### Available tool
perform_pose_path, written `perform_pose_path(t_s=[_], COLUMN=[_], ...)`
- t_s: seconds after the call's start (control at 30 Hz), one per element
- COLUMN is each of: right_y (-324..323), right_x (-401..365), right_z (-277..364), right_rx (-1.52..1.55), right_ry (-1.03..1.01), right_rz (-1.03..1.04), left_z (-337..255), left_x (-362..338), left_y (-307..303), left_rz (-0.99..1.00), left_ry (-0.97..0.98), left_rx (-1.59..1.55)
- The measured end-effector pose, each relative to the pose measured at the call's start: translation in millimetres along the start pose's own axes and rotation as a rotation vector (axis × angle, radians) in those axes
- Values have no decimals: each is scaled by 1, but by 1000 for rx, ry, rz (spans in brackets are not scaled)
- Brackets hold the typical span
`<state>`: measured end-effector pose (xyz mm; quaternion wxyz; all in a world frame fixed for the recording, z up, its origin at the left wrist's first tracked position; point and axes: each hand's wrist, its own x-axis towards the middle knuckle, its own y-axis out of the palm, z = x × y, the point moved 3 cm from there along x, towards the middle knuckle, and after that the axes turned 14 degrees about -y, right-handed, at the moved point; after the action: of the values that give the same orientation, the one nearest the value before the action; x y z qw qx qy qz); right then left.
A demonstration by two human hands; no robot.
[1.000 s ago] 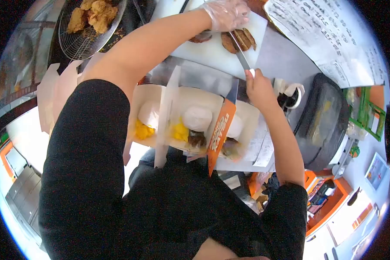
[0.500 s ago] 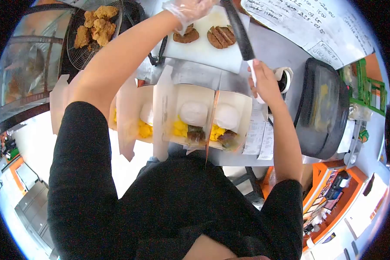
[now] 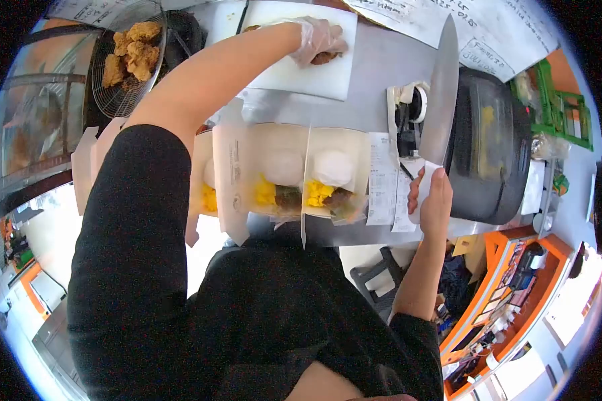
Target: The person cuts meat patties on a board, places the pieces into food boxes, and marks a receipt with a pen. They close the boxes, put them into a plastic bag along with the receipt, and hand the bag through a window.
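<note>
My left hand point(image 3: 320, 41), in a clear plastic glove, is closed over a piece of sliced browned meat point(image 3: 325, 59) on the white cutting board point(image 3: 341, 85). Its fingers hide most of the piece. Another brown piece point(image 3: 251, 29) shows only partly behind my left forearm. My right hand point(image 3: 436, 200) grips the white handle of a large kitchen knife point(image 3: 441, 100), blade pointing away from me beside the black container. In front of me stand open paper food boxes point(image 3: 362, 144) with rice mounds point(image 3: 333, 168), yellow pieces point(image 3: 319, 192) and small dark sachets point(image 3: 341, 202).
Fried chicken point(image 3: 140, 53) sits in a wire strainer point(image 3: 107, 93) at the far left. To the right are receipts point(image 3: 382, 177), a white-and-black holder point(image 3: 408, 110), a black lidded container point(image 3: 491, 154) and a green crate point(image 3: 558, 107). Handwritten paper point(image 3: 488, 33) covers the back.
My left hand has come down onto the sliced meat. My right hand has swung the knife right, away from the board, and lowered toward me. The view has shifted slightly.
</note>
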<state>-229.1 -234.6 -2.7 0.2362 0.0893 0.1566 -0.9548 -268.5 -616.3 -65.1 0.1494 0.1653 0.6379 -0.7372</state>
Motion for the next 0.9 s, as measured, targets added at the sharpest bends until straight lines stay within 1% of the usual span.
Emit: perform_pose_path(t_s=[0.03,0.07,0.17,0.23,0.27,0.33,0.4,0.47,0.57,0.63,0.67,0.73,0.83,0.87,0.9], right_y=[-3,-6,-14,-16,-17,-18,-19,-25,-32,-34,-34,-34,-34,-34,-35], right_x=[-7,-15,-25,-33,-37,-37,-39,-40,-44,-45,-46,-43,-45,-46,-48], right_z=[-1,-7,-21,-24,-26,-26,-24,-23,-26,-23,-22,-21,-21,-21,-20], right_rx=[6,32,106,146,153,168,193,205,222,225,220,210,210,200,190], right_ry=[23,35,23,-5,12,37,3,-17,-10,-12,-7,-7,-21,-33,-44], right_rz=[-28,-50,-93,-91,-93,-96,-90,-85,-106,-116,-116,-110,-87,-72,-57], left_z=[0,-2,1,4,4,7,6,-2,-45,-88,-105,-132,-151,-152,-152], left_x=[0,-4,-5,-5,-6,-10,-9,-30,-63,-96,-98,-96,-92,-93,-91], left_y=[2,5,7,9,12,18,18,-9,-50,-91,-91,-75,-43,-38,-32], left_rz=[-20,-89,-124,-76,-48,-106,-142,-156,-157,109,154,233,285,207,266], left_ry=[20,9,31,45,52,7,-57,-151,-4,28,40,54,-35,-14,-27], left_rx=[-52,-54,-9,-107,-159,-231,-353,-530,-737,-532,-457,-305,-102,-39,-74])
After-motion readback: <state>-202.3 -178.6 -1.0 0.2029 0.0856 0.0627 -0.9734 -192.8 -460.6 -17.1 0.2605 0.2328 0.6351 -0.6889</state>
